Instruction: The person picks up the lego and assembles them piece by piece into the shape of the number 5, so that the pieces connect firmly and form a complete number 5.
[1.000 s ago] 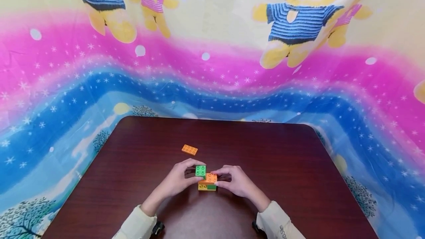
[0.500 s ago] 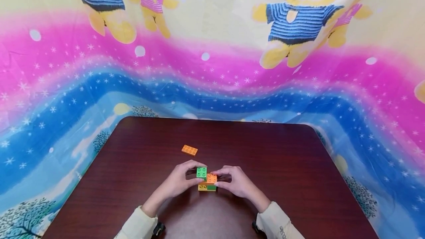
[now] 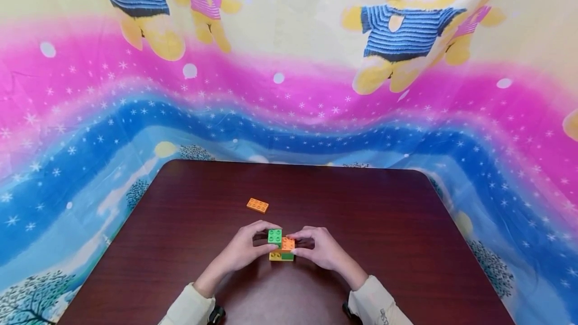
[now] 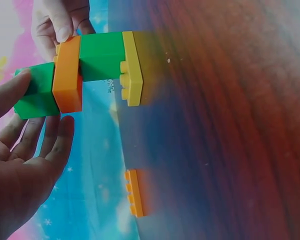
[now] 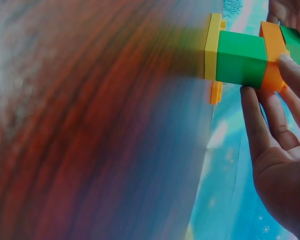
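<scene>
A stack of toy building bricks stands near the table's front. At its bottom lies a thin yellow plate (image 4: 133, 70), bearing a green brick (image 5: 241, 58) at one end. Across that green brick sits an orange plate (image 4: 68, 75), its left end overhanging the yellow one. My left hand (image 3: 246, 246) pinches a second green brick (image 3: 274, 237) between thumb and fingers, right on the orange plate's left end. My right hand (image 3: 322, 248) holds the orange plate's right end by thumb and fingers, with other fingertips touching the lower green brick in the right wrist view.
A loose orange plate with studs (image 3: 258, 205) lies on the dark wooden table (image 3: 361, 204), behind the left hand. A printed curtain with bears (image 3: 289, 104) hangs around the table's far and side edges.
My left hand and the upper green brick have shifted slightly right and toward the front, onto the orange plate's left end. The right hand stays nearly still on the stack.
</scene>
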Action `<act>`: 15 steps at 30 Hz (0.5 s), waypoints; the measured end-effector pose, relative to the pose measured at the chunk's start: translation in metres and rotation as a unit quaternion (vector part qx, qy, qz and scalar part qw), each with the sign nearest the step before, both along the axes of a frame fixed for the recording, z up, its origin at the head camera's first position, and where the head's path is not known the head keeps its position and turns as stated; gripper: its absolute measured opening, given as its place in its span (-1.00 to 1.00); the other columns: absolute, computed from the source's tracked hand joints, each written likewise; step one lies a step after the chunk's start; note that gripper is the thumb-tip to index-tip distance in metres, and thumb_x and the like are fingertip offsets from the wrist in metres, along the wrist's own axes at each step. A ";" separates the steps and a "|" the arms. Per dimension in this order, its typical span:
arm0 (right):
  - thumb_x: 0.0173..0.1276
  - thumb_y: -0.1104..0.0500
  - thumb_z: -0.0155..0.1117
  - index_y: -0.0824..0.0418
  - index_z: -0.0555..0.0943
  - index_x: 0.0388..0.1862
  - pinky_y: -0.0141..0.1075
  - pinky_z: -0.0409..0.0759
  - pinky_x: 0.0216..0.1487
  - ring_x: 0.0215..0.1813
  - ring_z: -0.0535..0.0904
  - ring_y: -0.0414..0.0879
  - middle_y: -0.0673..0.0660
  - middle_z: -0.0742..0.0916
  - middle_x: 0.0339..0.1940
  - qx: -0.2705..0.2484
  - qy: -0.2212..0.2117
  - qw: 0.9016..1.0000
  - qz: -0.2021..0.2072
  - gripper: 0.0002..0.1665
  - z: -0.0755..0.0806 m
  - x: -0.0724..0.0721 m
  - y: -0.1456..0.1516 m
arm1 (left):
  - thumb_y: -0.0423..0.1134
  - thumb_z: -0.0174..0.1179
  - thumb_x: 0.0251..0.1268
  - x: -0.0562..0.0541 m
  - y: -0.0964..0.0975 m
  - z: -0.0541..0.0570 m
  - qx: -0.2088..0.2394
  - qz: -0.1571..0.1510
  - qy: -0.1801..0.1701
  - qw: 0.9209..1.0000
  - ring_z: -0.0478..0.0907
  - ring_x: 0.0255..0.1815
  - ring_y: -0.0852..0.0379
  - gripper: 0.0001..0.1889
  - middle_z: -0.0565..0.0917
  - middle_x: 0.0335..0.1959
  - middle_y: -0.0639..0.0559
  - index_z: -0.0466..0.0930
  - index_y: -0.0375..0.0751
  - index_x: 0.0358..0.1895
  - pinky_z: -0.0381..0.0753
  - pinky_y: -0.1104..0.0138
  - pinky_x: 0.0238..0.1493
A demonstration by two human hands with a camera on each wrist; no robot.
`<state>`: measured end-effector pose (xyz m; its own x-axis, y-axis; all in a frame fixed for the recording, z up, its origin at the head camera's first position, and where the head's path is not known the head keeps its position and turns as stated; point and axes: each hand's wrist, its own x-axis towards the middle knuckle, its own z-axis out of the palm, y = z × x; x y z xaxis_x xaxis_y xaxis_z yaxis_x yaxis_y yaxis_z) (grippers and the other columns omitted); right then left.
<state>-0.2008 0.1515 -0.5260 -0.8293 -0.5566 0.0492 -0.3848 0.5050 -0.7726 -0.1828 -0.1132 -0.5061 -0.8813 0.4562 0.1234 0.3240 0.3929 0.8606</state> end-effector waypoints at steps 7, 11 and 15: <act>0.36 0.05 0.50 -0.07 0.72 0.23 -0.30 0.72 0.07 0.01 0.72 -0.26 -0.14 0.76 -0.08 -0.003 0.000 1.000 -0.001 -0.55 -0.002 0.000 0.000 | -0.14 0.37 0.40 0.002 0.001 -0.006 0.038 -0.003 -0.048 0.998 0.65 0.20 -0.03 -0.59 0.66 0.13 0.09 0.61 -0.06 0.27 0.64 0.01 0.25; 0.36 0.07 0.50 -0.06 0.73 0.23 -0.31 0.72 0.07 0.02 0.73 -0.26 -0.12 0.76 -0.08 -0.006 0.003 1.000 -0.001 -0.55 -0.002 0.000 0.000 | -0.12 0.36 0.42 0.001 0.001 -0.010 0.055 -0.005 -0.070 0.996 0.62 0.26 -0.07 -0.61 0.65 0.17 0.06 0.60 0.04 0.25 0.64 0.05 0.25; 0.35 0.08 0.51 -0.06 0.73 0.23 -0.33 0.71 0.08 0.02 0.73 -0.25 -0.11 0.76 -0.06 -0.008 0.004 1.000 -0.001 -0.54 -0.001 0.000 0.000 | -0.09 0.35 0.42 0.000 0.000 -0.013 0.063 -0.005 -0.082 0.995 0.64 0.25 -0.02 -0.62 0.67 0.18 0.06 0.60 0.08 0.25 0.65 0.12 0.24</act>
<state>-0.2010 0.1513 -0.5268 -0.8300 -0.5540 0.0650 -0.3907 0.4941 -0.7767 -0.1824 -0.1127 -0.5189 -0.8897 0.4551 0.0356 0.1788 0.2758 0.9444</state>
